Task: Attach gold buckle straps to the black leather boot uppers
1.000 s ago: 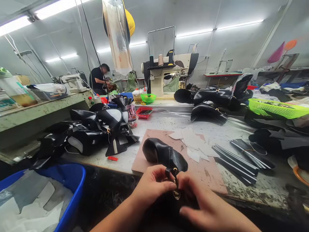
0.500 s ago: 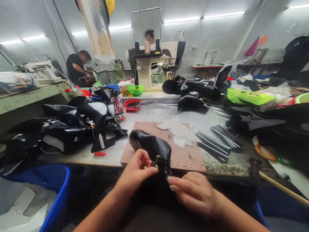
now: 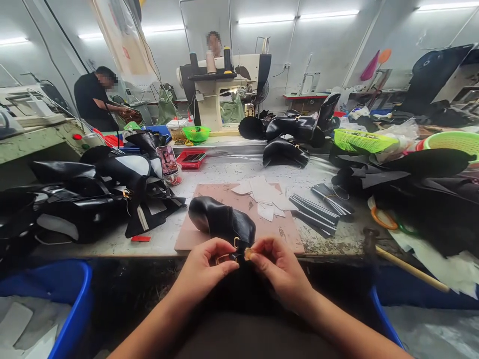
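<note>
Fingers of our left hand (image 3: 204,264) pinch a black strap (image 3: 234,257), and those of our right hand (image 3: 280,260) pinch a small gold piece (image 3: 247,254) just beside it. Directly beyond them, a black leather upper (image 3: 222,218) rests on a pink board (image 3: 290,240), white scraps (image 3: 262,192) farther rightward.

Sewing workshop, industrial sewing machine (image 3: 208,107), thread spools (image 3: 210,63), worn workbench (image 3: 224,172), hammer (image 3: 411,269), piled black leather-like parts (image 3: 93,209)

Bright tube lights (image 3: 266,19) overhead; sheen on black leather (image 3: 220,218); edges stretched.
</note>
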Available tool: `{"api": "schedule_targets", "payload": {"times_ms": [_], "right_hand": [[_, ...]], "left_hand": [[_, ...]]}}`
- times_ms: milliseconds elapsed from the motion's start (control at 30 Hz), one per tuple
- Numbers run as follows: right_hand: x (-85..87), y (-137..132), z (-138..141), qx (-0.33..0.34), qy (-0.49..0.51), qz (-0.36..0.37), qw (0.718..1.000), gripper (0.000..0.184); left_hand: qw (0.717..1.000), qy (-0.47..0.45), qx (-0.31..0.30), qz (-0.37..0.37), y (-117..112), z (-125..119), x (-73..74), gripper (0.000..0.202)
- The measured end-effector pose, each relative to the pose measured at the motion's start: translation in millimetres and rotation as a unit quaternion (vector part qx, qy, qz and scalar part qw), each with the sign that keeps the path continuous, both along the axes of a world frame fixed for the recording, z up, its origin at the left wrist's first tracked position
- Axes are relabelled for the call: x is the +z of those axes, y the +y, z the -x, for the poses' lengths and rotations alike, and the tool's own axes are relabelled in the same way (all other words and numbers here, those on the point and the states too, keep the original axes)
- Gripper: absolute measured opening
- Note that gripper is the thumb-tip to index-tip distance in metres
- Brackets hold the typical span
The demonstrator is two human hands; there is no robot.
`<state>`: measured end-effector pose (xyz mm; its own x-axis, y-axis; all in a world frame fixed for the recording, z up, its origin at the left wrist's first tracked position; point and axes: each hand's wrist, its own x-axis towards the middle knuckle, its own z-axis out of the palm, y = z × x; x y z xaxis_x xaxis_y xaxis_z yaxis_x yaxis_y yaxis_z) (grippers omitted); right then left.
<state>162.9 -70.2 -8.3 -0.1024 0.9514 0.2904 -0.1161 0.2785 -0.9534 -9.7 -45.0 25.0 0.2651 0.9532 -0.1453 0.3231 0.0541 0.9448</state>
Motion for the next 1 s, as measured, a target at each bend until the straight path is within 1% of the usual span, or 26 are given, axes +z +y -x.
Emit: {"api": "schedule_targets", "payload": {"times_ms": [67,133,200,233,267,300,333,400,433,500,567,633,667,767,867,933,1000], "right_hand": [[5.5,0,3,-0.009,-0.042,-0.056,0.997,0.003],[12.2,-4,2,-0.009,-0.085,-0.149,0.985,0.01],[18.1,-8,-1,0.023,-0.109,-0.25,0.962,0.016],[20.2,-9,-3,0.051,-0.113,-0.287,0.95,0.018],[21.3,-10,-5,0.083,-0.117,-0.304,0.942,0.019],[21.5,-10,-7,0.105,-0.121,-0.303,0.939,0.021],[20.8,-9,-10,0.108,-0.132,-0.289,0.942,0.022],[16.8,-4,-12,0.06,-0.182,-0.26,0.946,0.021],[13.9,0,-13,0.025,-0.22,-0.26,0.94,0.02],[7.9,8,-11,-0.04,-0.292,-0.292,0.91,0.019],[2.6,14,-7,-0.072,-0.337,-0.333,0.877,0.018],[-1.3,16,-3,-0.099,-0.352,-0.362,0.858,0.016],[-3.0,15,-2,-0.109,-0.352,-0.368,0.854,0.015],[-7.9,13,1,-0.135,-0.333,-0.374,0.855,0.013],[-12.4,12,2,-0.161,-0.301,-0.366,0.866,0.013],[-13.9,13,0,-0.155,-0.286,-0.341,0.882,0.014],[-14.1,13,-5,-0.132,-0.282,-0.309,0.899,0.014]], "left_hand": [[1.0,0.002,-0.014,-0.007,-1,1,-0.1,0.02],[1.0,0.006,-0.022,-0.014,-2,2,-1.2,0.02],[0.999,0.014,-0.023,-0.025,-3,1,-3.1,0.019],[0.999,0.018,-0.019,-0.03,-3,1,-4.1,0.018],[0.999,0.019,-0.016,-0.033,-3,0,-4.9,0.017],[0.999,0.016,-0.014,-0.033,-3,-1,-5.5,0.016],[0.999,0.01,-0.012,-0.031,-3,-2,-5.8,0.016],[1.0,-0.004,-0.011,-0.023,-3,-3,-5.5,0.016],[1.0,-0.01,-0.012,-0.019,-3,-3,-5.1,0.015],[1.0,-0.017,-0.015,-0.015,-3,-4,-4.2,0.014],[1.0,-0.016,-0.019,-0.015,-4,-5,-3.7,0.012],[1.0,-0.012,-0.021,-0.019,-4,-6,-3.9,0.012],[0.999,-0.007,-0.023,-0.021,-4,-6,-4.3,0.012],[0.999,0.006,-0.026,-0.028,-3,-7,-6.6,0.014],[0.999,0.007,-0.039,-0.021,-3,-7,-9.5,0.014],[0.999,0.006,-0.043,-0.012,-2,-7,-10.5,0.014],[0.999,0.005,-0.039,-0.005,-1,-7,-10.4,0.014]]}}
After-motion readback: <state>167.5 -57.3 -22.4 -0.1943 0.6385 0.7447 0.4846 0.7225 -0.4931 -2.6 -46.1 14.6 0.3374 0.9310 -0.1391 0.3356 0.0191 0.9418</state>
